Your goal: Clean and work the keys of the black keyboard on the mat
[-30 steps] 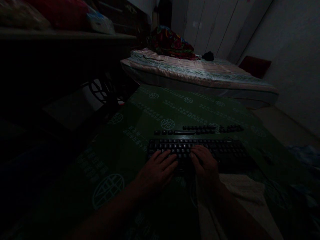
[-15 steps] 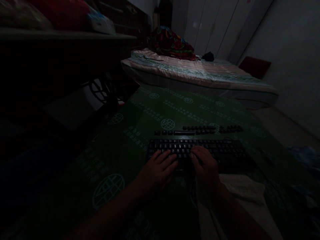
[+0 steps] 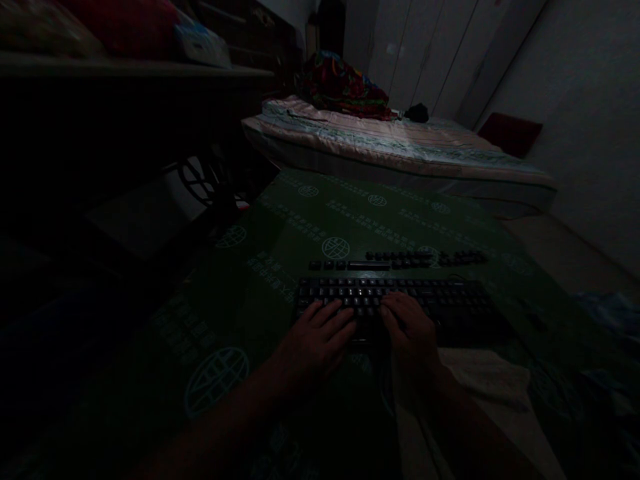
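Observation:
The room is very dark. A black keyboard (image 3: pixel 440 303) lies on a green printed mat (image 3: pixel 280 233) on the floor. My left hand (image 3: pixel 313 343) rests on the keyboard's left part, fingers spread over the keys. My right hand (image 3: pixel 410 333) lies on its middle, fingers curved down onto the keys and holding nothing. Just beyond the keyboard, a row of loose black keycaps (image 3: pixel 400 260) sits on the mat.
A mattress (image 3: pixel 400 150) with a bundle of red patterned cloth (image 3: pixel 345 87) lies beyond the mat. A dark table with a wrought-iron frame (image 3: pixel 197 180) stands to the left. A pale cloth (image 3: pixel 490 383) lies under my right forearm. White cupboard doors stand at the back.

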### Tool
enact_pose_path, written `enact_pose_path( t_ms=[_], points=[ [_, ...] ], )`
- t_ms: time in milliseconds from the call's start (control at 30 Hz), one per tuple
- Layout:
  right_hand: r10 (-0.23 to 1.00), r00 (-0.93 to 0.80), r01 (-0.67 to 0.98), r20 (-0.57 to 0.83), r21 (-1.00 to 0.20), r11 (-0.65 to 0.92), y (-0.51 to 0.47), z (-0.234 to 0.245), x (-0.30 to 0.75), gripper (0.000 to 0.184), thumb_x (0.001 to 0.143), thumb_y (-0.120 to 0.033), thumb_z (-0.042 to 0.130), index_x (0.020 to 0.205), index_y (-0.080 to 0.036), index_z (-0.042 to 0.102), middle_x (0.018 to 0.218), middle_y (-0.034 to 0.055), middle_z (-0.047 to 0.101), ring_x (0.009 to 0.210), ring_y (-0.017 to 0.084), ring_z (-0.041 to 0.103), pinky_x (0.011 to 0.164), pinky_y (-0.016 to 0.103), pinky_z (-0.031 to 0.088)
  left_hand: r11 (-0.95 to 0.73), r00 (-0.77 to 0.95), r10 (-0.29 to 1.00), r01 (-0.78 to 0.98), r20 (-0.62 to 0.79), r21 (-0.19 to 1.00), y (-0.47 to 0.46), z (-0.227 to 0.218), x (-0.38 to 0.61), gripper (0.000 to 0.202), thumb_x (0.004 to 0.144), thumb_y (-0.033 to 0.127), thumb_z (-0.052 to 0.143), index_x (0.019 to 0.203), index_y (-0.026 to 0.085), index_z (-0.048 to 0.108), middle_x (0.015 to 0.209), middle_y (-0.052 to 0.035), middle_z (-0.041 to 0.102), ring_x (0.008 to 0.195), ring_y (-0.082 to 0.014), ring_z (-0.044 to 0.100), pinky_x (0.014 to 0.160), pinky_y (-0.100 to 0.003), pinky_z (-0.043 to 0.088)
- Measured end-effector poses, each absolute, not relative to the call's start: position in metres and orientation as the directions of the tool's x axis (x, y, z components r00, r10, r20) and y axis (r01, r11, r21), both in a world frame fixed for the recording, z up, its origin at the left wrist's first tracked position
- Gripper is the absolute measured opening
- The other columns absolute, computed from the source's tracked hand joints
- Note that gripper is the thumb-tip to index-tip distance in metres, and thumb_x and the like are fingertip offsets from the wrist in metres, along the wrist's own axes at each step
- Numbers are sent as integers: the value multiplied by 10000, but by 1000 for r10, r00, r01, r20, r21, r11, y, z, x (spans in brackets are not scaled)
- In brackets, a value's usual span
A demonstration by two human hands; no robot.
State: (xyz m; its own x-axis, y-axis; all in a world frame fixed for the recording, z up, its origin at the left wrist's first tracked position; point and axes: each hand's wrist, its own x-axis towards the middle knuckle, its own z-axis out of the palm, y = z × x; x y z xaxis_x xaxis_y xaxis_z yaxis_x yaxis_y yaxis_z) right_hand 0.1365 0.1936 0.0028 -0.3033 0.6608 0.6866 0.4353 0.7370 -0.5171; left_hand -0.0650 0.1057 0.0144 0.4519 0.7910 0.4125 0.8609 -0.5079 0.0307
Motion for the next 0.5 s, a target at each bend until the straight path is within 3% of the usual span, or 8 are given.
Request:
enact_pose_path(
  t_ms=[500],
  points=[
    [670,-316,437,672,-523,732,193,5,136,142,878,-212,536,915,-197,673,909,75,709,917,203,647,852,392,528,-507,447,781,862,437,25,106,16,-64,289,917,253,490,1184,188,577,1276,-64,589,1216,-270,472,1016,-465,328]
  ],
)
